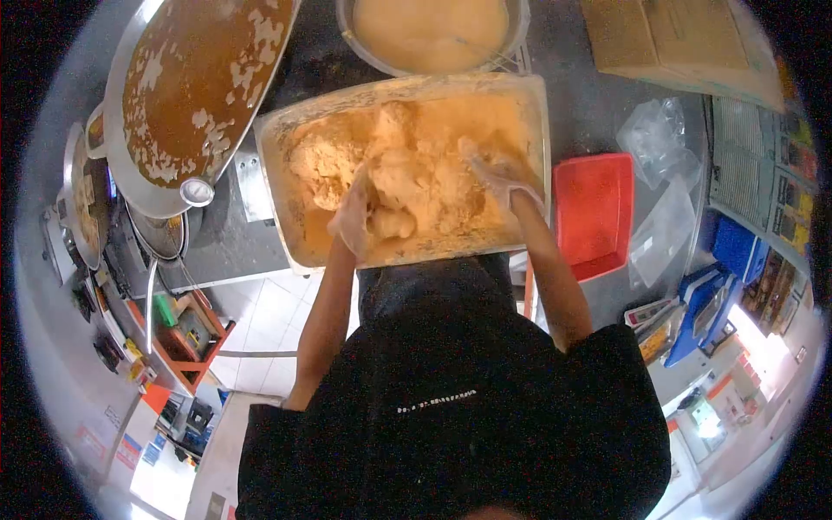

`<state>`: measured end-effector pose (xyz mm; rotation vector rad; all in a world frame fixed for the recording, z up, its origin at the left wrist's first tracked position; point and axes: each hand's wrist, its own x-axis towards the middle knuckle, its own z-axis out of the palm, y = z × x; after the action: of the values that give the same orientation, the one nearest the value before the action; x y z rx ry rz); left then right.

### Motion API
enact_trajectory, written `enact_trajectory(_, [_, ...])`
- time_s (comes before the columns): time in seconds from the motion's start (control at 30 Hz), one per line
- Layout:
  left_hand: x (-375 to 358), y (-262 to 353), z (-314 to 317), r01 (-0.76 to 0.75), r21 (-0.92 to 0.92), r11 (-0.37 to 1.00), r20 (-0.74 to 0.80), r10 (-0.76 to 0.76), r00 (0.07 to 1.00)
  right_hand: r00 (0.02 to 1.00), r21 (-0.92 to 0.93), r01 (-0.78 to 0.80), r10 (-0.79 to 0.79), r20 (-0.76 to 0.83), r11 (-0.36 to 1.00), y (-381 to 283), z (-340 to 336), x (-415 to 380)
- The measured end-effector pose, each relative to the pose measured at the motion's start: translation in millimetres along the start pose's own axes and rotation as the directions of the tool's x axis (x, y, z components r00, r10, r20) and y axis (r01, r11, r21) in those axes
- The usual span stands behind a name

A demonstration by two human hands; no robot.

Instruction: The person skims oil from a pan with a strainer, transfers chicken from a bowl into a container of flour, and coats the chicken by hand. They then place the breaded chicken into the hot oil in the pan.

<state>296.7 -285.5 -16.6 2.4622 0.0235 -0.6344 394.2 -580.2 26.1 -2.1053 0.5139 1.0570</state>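
Observation:
A large rectangular tub holds orange-tinted breading flour and several coated pieces that look like chicken. My left hand, in a clear plastic glove, is at the left of the pieces, its fingers stretched along them and partly dusted over. On the other side, my right hand, gloved the same way, lies over the flour with fingers extended. Neither hand has closed around a piece, as far as I can see.
Behind the tub stands a metal bowl of pale orange liquid. A big fryer pan of brown foamy oil with a dial thermometer is at left. A red tray, plastic bags and a cardboard box are at right.

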Motion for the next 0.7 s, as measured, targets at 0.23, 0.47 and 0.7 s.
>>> enact_trajectory(0.23, [62.7, 36.4, 51.6, 0.009, -0.981, 0.194, -0.002, -0.06, 0.998, 0.912, 0.568, -0.161, -0.099, 0.399, 0.807, -18.1, 46.3, 6.4])
enact_trajectory(0.47, [7.0, -33.6, 57.1, -0.073, -0.868, 0.491, -0.09, -0.009, 0.996, 0.83, 0.182, 0.535, -0.554, 0.073, 0.825, -12.1, 6.5, -6.1])
enact_trajectory(0.7, [39.7, 94.6, 25.3, 0.199, -0.976, -0.088, 0.217, -0.355, 0.909, 1.0, 0.116, -0.024, 0.025, -0.01, 0.993, -32.5, 48.2, -9.6])
